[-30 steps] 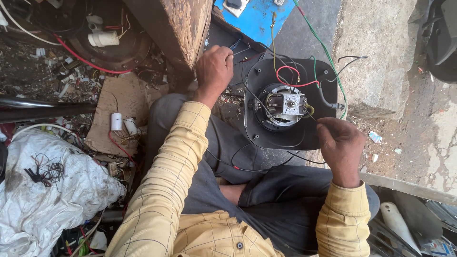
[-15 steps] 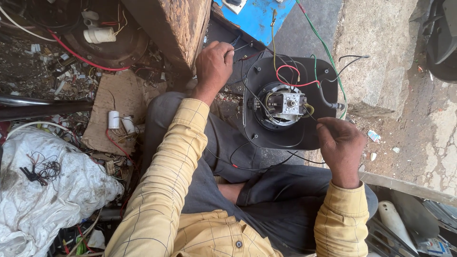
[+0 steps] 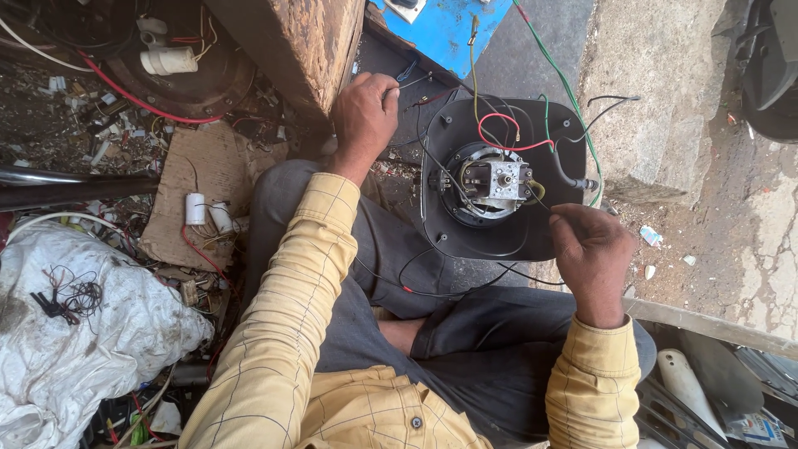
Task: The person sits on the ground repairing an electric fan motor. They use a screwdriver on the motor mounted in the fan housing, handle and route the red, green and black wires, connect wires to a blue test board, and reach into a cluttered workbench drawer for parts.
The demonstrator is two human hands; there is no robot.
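The left hand (image 3: pixel 364 116) is curled closed around thin wires (image 3: pixel 413 81) just beside a rusty metal box (image 3: pixel 299 41). The right hand (image 3: pixel 588 254) pinches a fine wire (image 3: pixel 539 199) between fingertips, its other fingers folded. Between the hands lies a black motor housing (image 3: pixel 499 179), its metal core (image 3: pixel 497 179) just left of the right hand, with red, yellow and green wires looping over it.

Left hand (image 3: pixel 363 119), right hand (image 3: pixel 590 254) (both pinching)
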